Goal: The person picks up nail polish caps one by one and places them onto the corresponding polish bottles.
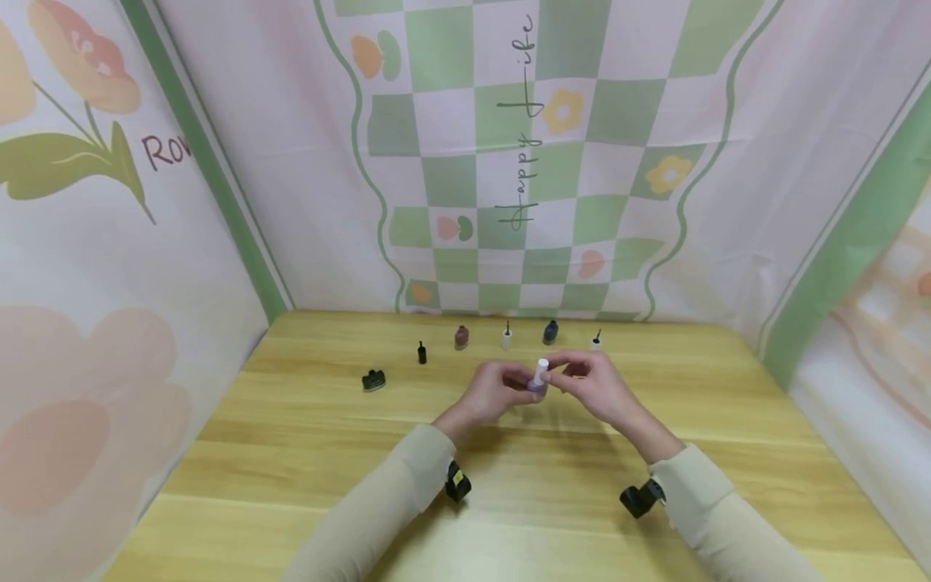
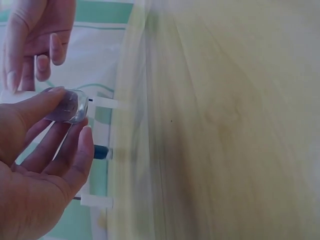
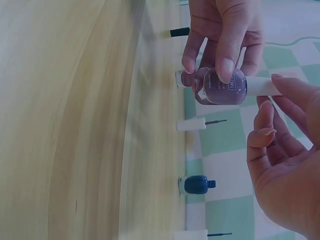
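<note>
From the head view, a person in pale sleeves (image 1: 371, 501) works over a wood-grain table (image 1: 538, 525), both hands raised close together in front of a checked backdrop (image 1: 502, 182) lettered "Happy Life." The left hand (image 1: 494, 390) grips a small purple bottle (image 1: 537, 388), and the right hand (image 1: 595, 386) pinches the white cap (image 1: 541, 369) at its top. Beyond them, a loose arc of items stands on the tabletop: from left, a squat dark bottle (image 1: 374, 381), a black cap (image 1: 422, 354) with its stem pointing up, a mauve bottle (image 1: 461, 338), a white brush cap (image 1: 507, 337), a dark blue bottle (image 1: 550, 332) and a second white brush cap (image 1: 596, 343), partly hidden by the right hand.

Seen from the left wrist, the thumb lies across the side of the purple bottle, its clear glass base showing past the thumb tip, while the fingers curl beneath. The right hand is at upper left, its grip on the cap partly out of sight. The dark blue bottle appears behind, a white brush cap on either side.

The right wrist view shows the right thumb and fingertips clamped on the white cap, which meets the neck of the purple bottle. Left fingers hold the printed glass, and the mauve bottle peeks out just behind it.
</note>
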The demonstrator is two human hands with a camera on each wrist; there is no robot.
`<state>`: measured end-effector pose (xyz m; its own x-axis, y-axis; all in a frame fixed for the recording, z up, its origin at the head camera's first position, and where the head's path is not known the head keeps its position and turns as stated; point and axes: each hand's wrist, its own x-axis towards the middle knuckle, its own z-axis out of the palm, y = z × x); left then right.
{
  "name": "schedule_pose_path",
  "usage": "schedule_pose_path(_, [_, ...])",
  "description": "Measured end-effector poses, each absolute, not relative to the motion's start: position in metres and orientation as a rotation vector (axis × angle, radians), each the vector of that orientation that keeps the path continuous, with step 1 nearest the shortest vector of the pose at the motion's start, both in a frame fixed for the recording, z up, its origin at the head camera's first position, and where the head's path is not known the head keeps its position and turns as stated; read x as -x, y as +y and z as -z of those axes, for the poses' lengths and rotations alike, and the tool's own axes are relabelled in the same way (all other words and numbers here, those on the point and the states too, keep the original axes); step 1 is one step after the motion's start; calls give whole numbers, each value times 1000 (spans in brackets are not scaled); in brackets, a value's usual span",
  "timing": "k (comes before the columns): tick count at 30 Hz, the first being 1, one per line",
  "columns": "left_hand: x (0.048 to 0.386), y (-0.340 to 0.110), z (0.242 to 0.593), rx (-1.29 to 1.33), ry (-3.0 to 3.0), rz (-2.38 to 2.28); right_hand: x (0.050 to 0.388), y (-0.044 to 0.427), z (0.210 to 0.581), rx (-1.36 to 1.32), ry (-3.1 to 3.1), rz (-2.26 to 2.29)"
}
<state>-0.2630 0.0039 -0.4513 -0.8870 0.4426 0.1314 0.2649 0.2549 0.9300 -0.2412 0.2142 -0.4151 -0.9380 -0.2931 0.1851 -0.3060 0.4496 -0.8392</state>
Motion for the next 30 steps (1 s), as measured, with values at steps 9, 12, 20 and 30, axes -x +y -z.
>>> schedule_pose_path(9, [268, 15, 451, -695, 2370, -1659, 240, 229, 417, -537, -2667, -1533])
schedule_pose_path(12, [270, 19, 451, -717, 2371, -1643, 240, 231, 416, -521, -2665, -1530])
schedule_pose_path(20, [274, 38, 451, -751, 2357, -1604, 238, 247, 420, -477, -2676, -1464])
schedule_pose_path(30, [279, 63, 454, -695, 2351, -1595, 242, 266, 423, -421, -2684, -1430])
